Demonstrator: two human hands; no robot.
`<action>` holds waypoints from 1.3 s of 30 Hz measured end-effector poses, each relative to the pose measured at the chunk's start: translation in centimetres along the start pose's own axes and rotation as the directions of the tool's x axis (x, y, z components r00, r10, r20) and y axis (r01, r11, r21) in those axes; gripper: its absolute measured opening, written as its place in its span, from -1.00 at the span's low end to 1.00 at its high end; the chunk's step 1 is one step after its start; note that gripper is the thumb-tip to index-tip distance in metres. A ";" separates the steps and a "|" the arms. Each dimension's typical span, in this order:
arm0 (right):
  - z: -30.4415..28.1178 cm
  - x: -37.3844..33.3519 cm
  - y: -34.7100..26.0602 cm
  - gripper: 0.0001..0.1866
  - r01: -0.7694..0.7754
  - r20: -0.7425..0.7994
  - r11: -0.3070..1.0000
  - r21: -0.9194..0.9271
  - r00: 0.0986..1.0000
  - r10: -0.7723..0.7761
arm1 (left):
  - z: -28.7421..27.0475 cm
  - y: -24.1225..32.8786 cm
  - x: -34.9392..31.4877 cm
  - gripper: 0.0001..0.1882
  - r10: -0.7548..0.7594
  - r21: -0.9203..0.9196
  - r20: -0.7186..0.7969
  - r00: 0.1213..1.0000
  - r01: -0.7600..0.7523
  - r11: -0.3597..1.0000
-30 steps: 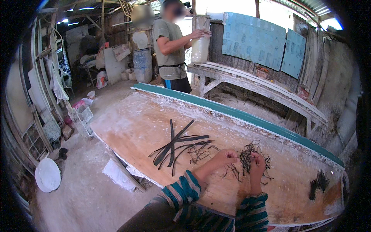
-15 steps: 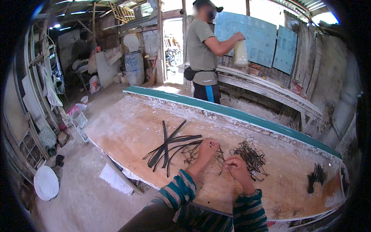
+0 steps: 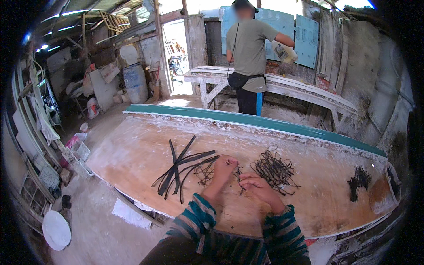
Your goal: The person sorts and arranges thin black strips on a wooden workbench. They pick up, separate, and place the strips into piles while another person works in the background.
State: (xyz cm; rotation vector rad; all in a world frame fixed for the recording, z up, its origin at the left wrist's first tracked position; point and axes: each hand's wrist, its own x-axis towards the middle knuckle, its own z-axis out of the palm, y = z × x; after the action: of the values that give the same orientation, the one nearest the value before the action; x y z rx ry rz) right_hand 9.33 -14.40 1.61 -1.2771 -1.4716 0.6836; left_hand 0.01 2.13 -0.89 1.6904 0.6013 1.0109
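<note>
My left hand [image 3: 224, 168] is closed in a pinch on a thin black cord [image 3: 238, 172] over the middle of the table. Just to its right, my right hand [image 3: 260, 188] is lower and nearer, its fingertips closed on the same cord; the exact hold is partly hidden. Left of my hands, several flat black strips [image 3: 176, 167] lie crossed on the wood. A small loose tangle of black cord [image 3: 204, 173] rests beside my left hand. Behind my right hand sits a bigger tangled pile of black cord [image 3: 276, 170].
The wooden table [image 3: 128, 145] has a green board [image 3: 247, 123] along its far edge. A dark clump of fibres [image 3: 360, 182] lies at its right end. Beyond, a person [image 3: 251, 48] holds a plastic jug [image 3: 285, 52] by a white bench [image 3: 309, 88]. A white basin [image 3: 56, 230] stands at left.
My view has shifted slightly right. My right hand's fingers have loosened a little, staying near my left hand. The other person has turned toward the bench and tilted the jug.
</note>
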 end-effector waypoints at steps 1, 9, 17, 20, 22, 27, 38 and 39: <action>0.0 0.0 -0.1 -0.84 0.002 0.019 1.000 0.004 1.000 -0.002 | 0.0 0.1 -0.1 -0.92 0.012 0.018 -0.017 1.000 -0.011 1.000; -0.4 0.0 0.4 -0.86 -0.001 -0.044 0.998 -0.058 0.999 -0.001 | 0.2 0.4 -0.3 -0.92 0.109 0.024 0.016 0.994 -0.109 0.994; -0.4 0.3 0.0 -0.90 -0.036 -0.213 0.999 0.028 0.976 0.041 | 0.5 -1.2 0.1 -0.88 0.063 -0.023 0.054 0.997 -0.062 0.998; -0.9 0.3 1.1 -0.91 -0.062 -0.330 0.998 -0.023 0.943 0.051 | 0.5 -0.3 -0.2 -0.89 0.069 0.013 0.107 0.992 -0.071 0.997; -1.2 0.4 0.5 -0.91 -0.101 -0.404 0.995 -0.015 0.910 0.086 | 0.3 0.0 -0.2 -0.90 0.004 -0.127 0.223 0.975 0.025 0.992; -2.3 0.5 2.2 -0.86 -0.008 -0.627 0.998 -0.055 0.778 -0.029 | 0.5 2.0 -1.2 -0.91 0.036 -0.201 0.527 0.849 0.084 0.976; -4.1 0.8 5.5 -0.83 -0.030 -0.768 0.963 -0.269 0.610 -0.196 | 2.5 2.7 -3.5 -0.94 0.139 -0.317 0.809 0.571 0.225 0.921; -4.0 0.8 5.1 -0.82 -0.067 -0.775 0.961 -0.270 0.608 -0.175 | 2.5 2.8 -3.5 -0.94 0.106 -0.298 0.796 0.596 0.233 0.925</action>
State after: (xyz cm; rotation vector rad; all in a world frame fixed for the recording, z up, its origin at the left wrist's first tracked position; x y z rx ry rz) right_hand 14.91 -13.01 -1.44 -1.4652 -0.8389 -0.1864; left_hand 0.08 -2.82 0.30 1.5440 -0.1472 0.1799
